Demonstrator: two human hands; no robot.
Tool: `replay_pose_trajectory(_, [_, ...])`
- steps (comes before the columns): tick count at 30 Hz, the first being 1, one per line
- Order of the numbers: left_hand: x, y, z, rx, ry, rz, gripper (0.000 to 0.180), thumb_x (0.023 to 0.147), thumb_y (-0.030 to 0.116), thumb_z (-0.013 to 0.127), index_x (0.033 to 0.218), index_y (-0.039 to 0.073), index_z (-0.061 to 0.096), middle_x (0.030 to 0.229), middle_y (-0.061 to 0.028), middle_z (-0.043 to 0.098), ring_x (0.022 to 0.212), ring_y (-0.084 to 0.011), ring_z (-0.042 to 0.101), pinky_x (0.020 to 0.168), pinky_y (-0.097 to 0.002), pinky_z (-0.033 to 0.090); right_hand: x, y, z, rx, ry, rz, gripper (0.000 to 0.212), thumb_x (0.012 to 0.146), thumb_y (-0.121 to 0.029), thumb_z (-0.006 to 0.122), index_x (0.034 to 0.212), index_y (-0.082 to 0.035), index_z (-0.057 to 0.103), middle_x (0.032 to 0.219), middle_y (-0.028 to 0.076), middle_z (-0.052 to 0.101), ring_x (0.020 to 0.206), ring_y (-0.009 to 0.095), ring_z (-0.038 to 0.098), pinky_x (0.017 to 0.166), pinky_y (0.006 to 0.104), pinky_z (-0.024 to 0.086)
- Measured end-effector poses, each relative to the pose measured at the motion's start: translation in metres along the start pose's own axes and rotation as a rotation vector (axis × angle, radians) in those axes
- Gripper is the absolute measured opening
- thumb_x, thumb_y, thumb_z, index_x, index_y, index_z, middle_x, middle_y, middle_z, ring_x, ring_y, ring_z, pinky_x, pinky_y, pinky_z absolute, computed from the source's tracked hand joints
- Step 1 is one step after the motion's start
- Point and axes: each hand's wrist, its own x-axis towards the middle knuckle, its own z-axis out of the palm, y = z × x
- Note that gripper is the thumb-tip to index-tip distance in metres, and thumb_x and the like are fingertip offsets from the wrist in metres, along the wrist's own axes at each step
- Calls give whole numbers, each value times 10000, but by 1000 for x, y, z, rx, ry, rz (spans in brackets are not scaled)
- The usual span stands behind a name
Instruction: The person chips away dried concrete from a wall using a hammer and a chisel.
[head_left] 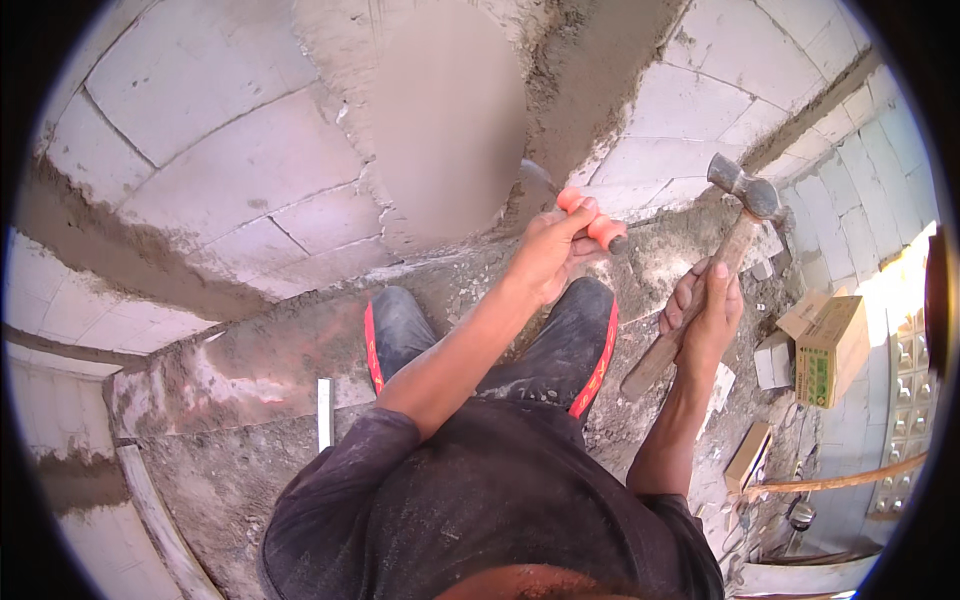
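The left hand (548, 252) is clamped on an orange-handled chisel (590, 220), its tip set against the mortar groove (590, 90) in the block wall. The right hand (708, 310) grips a wooden-handled hammer (745, 195), raised just right of the chisel — a strike looks due, needing a square hit. Right of the hammer, a brown cardboard box (832, 350) with a green label.

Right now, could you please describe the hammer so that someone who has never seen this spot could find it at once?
Start at the pale block wall with its grey mortar patch, then follow its foot rightward past the left hand gripping an orange-handled chisel. The wooden-handled hammer with a dark metal head is raised in the right hand. It is the only tool with a bare wooden shaft.
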Motion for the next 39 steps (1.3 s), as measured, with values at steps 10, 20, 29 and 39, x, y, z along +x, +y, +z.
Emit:
replay_pose_trajectory(10, [24, 46, -1, 39, -202, 178, 299, 1028, 299, 508, 1032, 6, 570, 1111, -214, 653, 1094, -302, 656, 1019, -401, 498, -35, -2, 1, 0, -56, -95, 337, 1022, -390, 474, 1054, -54, 483, 645, 60, 488, 465, 143, 480, 402, 269, 406])
replay_pose_trajectory(20, [30, 57, 18, -162, -228, 224, 329, 1043, 313, 465, 1093, -2, 549, 1140, -207, 656, 1118, -303, 644, 1070, -429, 462, -16, 18, 18, -173, -258, -703, 351, 1012, -326, 490, 1113, 10, 509, 722, 82, 546, 607, 222, 558, 524, 346, 474])
replay_pose_trajectory(29, [34, 58, 25, -224, -187, 229, 323, 1045, 313, 465, 1081, 4, 552, 1128, -189, 664, 1113, -298, 643, 1071, -450, 458, -22, -13, 26, 263, -27, -603, 267, 1027, -228, 471, 894, -10, 546, 614, 56, 505, 466, 155, 510, 431, 326, 482])
replay_pose_trajectory(39, [38, 57, 22, -191, -179, 222, 288, 1045, 307, 466, 1070, 34, 556, 1096, -160, 677, 1038, -263, 665, 1046, -435, 474, -20, -22, 37, -215, -111, -471, 240, 1059, -277, 393, 972, -77, 494, 591, -17, 458, 448, 78, 426, 394, 228, 380])
